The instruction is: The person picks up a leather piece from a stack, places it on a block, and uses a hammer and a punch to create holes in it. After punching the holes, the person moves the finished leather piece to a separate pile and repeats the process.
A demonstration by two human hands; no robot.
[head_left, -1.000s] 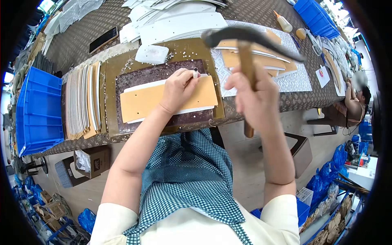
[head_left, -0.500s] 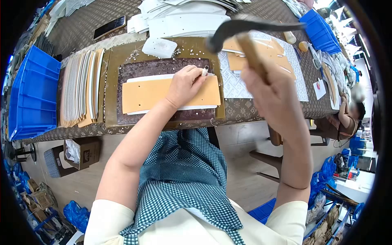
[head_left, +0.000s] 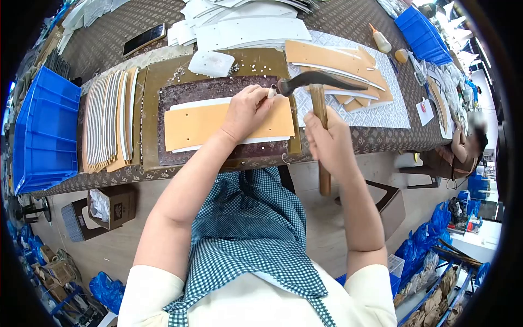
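**My count on the worktop (head_left: 98, 52)**

I see one hammer (head_left: 316, 82), one punch (head_left: 271, 92), one tan sheet (head_left: 199, 124), one phone (head_left: 144, 38), one glue bottle (head_left: 380, 39), one white block (head_left: 211, 64) and two blue bins: left bin (head_left: 43, 131), far bin (head_left: 422, 24). The stacked strips (head_left: 109, 120) I cannot count.

Punch (head_left: 271, 92) mostly buried in the left hand (head_left: 245, 111) pinch, only the top shows. Hammer (head_left: 318, 101) handle mid-section is hidden inside the right hand (head_left: 327, 141) fist. Tan sheet (head_left: 199, 124) part-covered under left palm. White specks (head_left: 250, 66) beyond the pinch: too small to identify.
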